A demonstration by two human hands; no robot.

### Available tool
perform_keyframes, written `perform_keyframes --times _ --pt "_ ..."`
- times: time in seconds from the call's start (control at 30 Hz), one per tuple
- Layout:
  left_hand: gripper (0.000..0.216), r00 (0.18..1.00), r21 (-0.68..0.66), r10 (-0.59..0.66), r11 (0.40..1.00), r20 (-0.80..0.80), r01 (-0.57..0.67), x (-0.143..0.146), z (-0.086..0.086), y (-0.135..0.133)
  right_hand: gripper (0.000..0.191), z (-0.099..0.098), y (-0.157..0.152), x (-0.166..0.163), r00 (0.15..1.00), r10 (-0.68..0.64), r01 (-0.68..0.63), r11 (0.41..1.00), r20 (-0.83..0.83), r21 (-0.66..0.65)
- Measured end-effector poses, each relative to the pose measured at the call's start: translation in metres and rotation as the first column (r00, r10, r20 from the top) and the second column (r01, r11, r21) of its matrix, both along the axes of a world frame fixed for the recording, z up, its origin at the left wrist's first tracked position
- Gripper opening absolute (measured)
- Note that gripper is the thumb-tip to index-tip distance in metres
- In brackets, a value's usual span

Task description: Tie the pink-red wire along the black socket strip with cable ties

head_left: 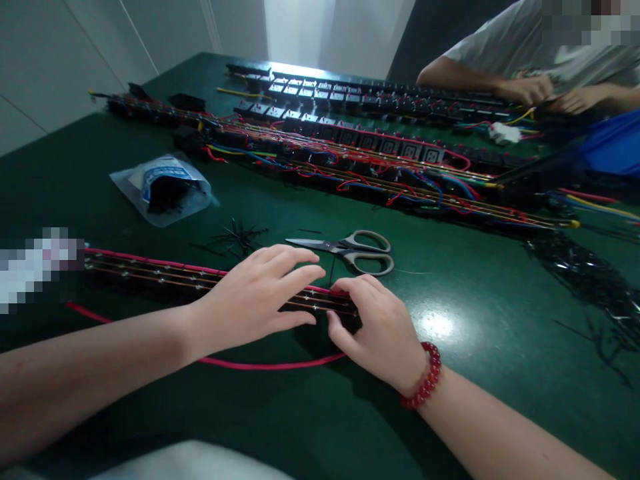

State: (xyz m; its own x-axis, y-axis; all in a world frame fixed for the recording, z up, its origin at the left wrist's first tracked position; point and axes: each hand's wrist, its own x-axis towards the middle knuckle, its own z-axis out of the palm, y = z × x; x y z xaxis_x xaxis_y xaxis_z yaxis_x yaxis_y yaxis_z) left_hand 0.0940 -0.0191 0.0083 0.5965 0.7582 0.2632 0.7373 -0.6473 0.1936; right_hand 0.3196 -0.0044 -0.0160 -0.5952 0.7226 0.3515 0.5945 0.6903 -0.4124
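A long black power strip (175,275) with copper rails lies in front of me, a red wire running along its far edge. My left hand (265,290) is over its middle, fingers spread apart and nothing held in them. At the strip's right end, my right hand (377,323) has its thumb on the near side and its fingers on the far side, closed around it. A thin black cable tie (331,272) sticks up beside the right index finger. Nearer to me, a loose red wire (265,366) curves over the table, partly hidden by my left forearm.
Scissors (345,249) lie just beyond my hands, beside loose black cable ties (237,237). A clear bag (193,207) holds more black pieces. Wired power strips (380,173) stretch across the green table (475,300). Another person's hands (575,99) work at the far right.
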Motion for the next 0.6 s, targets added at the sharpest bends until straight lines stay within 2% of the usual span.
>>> perform_keyframes --times 0.1,0.3,0.6 --pt "0.044 0.996 0.066 0.093 0.994 -0.009 -0.093 -0.014 -0.005 -0.004 0.017 0.000 0.000 0.000 1.000 -0.002 0.002 1.000 0.001 -0.006" --pt "0.041 1.000 0.047 0.011 0.999 0.014 -0.012 -0.021 -0.018 -0.004 0.017 -0.003 -0.002 -0.004 0.999 -0.046 0.046 0.999 0.010 -0.013" --pt "0.031 0.999 -0.052 0.027 0.998 0.047 -0.025 -0.024 -0.015 -0.006 0.018 -0.003 0.000 -0.006 0.998 -0.043 0.044 0.998 0.034 -0.032"
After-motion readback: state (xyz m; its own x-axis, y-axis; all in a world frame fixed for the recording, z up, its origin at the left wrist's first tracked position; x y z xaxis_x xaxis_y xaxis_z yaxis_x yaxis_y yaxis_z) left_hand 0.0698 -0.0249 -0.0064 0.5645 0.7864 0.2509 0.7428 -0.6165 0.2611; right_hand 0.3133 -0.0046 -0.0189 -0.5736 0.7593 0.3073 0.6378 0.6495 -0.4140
